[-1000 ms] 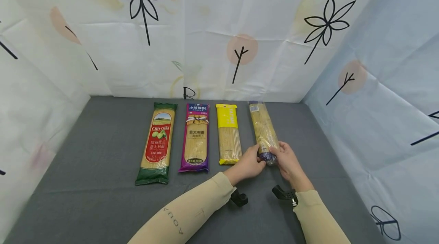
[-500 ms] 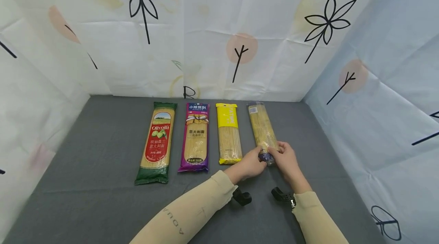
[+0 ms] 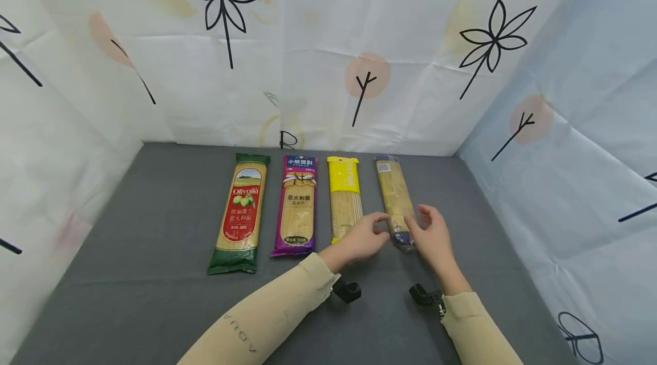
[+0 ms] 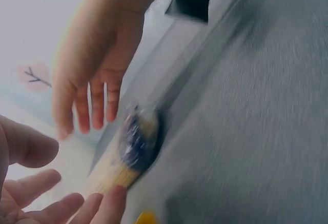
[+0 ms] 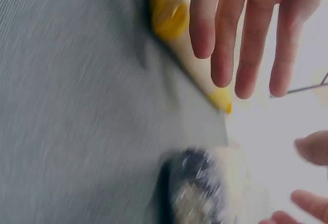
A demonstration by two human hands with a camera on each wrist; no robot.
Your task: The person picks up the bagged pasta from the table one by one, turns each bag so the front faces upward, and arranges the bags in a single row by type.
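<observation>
A clear-wrapped spaghetti pack [image 3: 395, 191] with dark blue ends lies at the right of a row on the grey table. On its left side is my left hand [image 3: 363, 238], fingers loosely bent and holding nothing, overlapping the lower end of a yellow noodle pack [image 3: 345, 194]. My right hand [image 3: 432, 235] stands at the pack's lower right with fingers spread and relaxed. In the left wrist view the blue end [image 4: 136, 142] lies between both hands. The right wrist view shows the left hand's fingers [image 5: 251, 49] extended, apart from the wrapped pack [image 5: 197, 188].
Farther left lie a purple pasta pack [image 3: 295, 205] and a green-and-red spaghetti pack [image 3: 240, 214], roughly in line with the others. White patterned cloth [image 3: 318, 40] encloses the grey table [image 3: 169, 228] at the back and sides.
Both hands have let go of the clear-wrapped spaghetti pack. The left hand has drawn away to the left, and the right hand's fingers have spread apart. The pack stays lying on the table.
</observation>
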